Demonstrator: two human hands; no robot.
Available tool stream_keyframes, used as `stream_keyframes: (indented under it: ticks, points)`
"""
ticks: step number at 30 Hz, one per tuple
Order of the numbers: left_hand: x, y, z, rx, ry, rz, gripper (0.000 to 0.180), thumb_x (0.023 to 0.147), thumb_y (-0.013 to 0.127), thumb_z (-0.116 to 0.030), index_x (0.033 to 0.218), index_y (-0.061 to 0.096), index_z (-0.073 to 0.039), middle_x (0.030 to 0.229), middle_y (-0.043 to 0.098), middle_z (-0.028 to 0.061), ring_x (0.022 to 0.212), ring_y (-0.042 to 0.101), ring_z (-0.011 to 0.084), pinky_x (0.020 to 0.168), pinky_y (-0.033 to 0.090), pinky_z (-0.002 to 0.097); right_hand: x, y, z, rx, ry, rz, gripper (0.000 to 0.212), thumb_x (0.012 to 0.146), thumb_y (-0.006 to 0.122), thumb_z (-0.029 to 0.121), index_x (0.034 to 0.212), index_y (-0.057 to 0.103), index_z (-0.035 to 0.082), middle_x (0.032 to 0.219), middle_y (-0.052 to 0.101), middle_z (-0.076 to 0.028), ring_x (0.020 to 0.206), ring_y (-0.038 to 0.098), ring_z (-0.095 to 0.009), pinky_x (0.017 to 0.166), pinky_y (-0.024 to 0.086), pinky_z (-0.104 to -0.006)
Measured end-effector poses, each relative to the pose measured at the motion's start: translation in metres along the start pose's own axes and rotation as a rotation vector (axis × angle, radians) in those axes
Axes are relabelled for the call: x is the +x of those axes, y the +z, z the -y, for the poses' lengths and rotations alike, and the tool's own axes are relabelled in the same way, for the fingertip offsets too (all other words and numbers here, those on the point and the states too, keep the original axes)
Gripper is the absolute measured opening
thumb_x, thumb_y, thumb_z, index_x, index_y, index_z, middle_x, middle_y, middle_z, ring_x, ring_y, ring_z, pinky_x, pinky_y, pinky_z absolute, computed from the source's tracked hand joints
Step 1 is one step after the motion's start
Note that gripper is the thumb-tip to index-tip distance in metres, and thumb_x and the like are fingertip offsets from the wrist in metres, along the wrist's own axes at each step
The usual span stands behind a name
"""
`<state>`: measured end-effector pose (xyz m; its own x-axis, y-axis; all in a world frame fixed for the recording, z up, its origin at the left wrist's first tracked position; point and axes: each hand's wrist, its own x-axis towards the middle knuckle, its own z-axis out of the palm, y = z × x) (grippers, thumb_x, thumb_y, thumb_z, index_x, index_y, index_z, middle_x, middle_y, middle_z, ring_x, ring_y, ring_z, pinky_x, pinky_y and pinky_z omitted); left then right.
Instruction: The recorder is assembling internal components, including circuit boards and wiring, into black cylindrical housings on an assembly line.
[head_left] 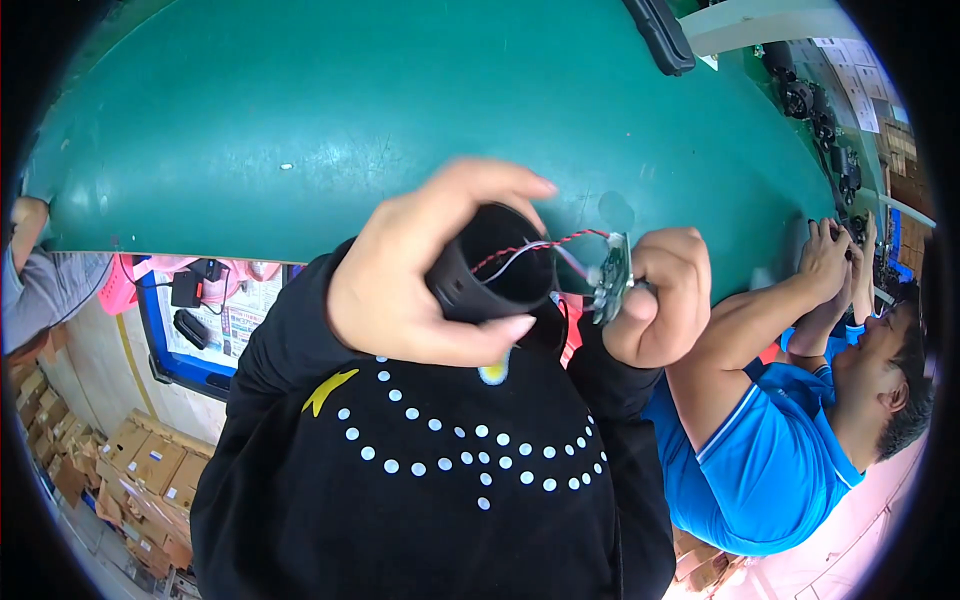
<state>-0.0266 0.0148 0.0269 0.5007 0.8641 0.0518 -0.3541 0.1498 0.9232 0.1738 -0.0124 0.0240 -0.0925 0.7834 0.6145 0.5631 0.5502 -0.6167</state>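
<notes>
My left hand [405,270] is wrapped round a black cylindrical housing [462,285], its open end tilted to the right. Out of that opening run thin red, white and dark wires [525,246] to a small green circuit board [615,280]. My right hand [665,295] pinches the board by its right edge, a short distance from the housing. The far ends of the wires are hidden inside the housing. Both hands are held in front of my body, at the near edge of the green table [300,100].
At right, a co-worker in a blue shirt [760,460] works with both hands by several black devices [845,170]. A black case [660,35] lies at the far edge. Lower left stand a blue-rimmed tray [190,375] and cardboard boxes [150,455]; another person's arm [30,230] is at far left.
</notes>
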Motion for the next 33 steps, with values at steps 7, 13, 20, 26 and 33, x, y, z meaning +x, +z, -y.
stream_keyframes:
  ticks: [7,13,20,26,33]
  points:
    - [0.003,0.004,0.01,0.928,0.561,0.113,0.052,0.058,0.069,-0.004,0.109,0.057,0.002,0.101,0.058,0.0136,0.074,0.057,0.0207,0.064,0.048,0.0264,-0.012,0.02,0.013,0.718,0.756,-0.008,0.034,0.09,0.046,0.012,0.059,0.049,-0.003,0.057,0.046,-0.003,0.052,0.034,-0.009,0.049,0.029,-0.0221]
    - [0.008,0.013,0.02,0.663,0.403,0.08,0.054,0.059,0.068,-0.003,0.111,0.055,0.002,0.102,0.058,0.0139,0.077,0.057,0.02,0.071,0.047,0.0268,-0.007,0.023,0.016,0.375,0.602,-0.018,0.03,0.091,0.05,0.018,0.07,0.057,-0.003,0.063,0.051,-0.004,0.055,0.039,-0.008,0.051,0.029,-0.0201]
    - [0.013,0.007,0.022,0.287,0.173,0.145,0.062,0.06,0.069,-0.001,0.119,0.05,-0.005,0.095,0.059,0.0076,0.075,0.056,0.0176,0.07,0.046,0.0249,-0.009,0.019,-0.005,0.623,0.344,-0.181,0.011,0.083,0.06,0.007,0.075,0.062,-0.001,0.074,0.053,-0.005,0.056,0.04,-0.01,0.052,0.033,-0.0206]
    - [0.013,0.007,0.017,-0.058,-0.167,0.153,0.071,0.061,0.069,-0.002,0.125,0.039,0.0,0.097,0.059,0.0106,0.08,0.057,0.0175,0.074,0.046,0.0263,-0.021,0.004,-0.01,0.332,0.033,-0.109,0.013,0.078,0.067,0.011,0.085,0.064,0.0,0.079,0.054,-0.007,0.06,0.044,-0.013,0.054,0.037,-0.0221]
    - [0.007,0.017,0.027,0.267,0.196,0.034,0.075,0.057,0.072,-0.001,0.124,0.038,0.002,0.098,0.059,0.0147,0.079,0.059,0.0201,0.071,0.047,0.0277,-0.027,0.003,-0.012,0.074,0.084,-0.213,0.012,0.078,0.066,0.012,0.08,0.062,0.001,0.078,0.054,-0.009,0.058,0.044,-0.014,0.054,0.037,-0.0231]
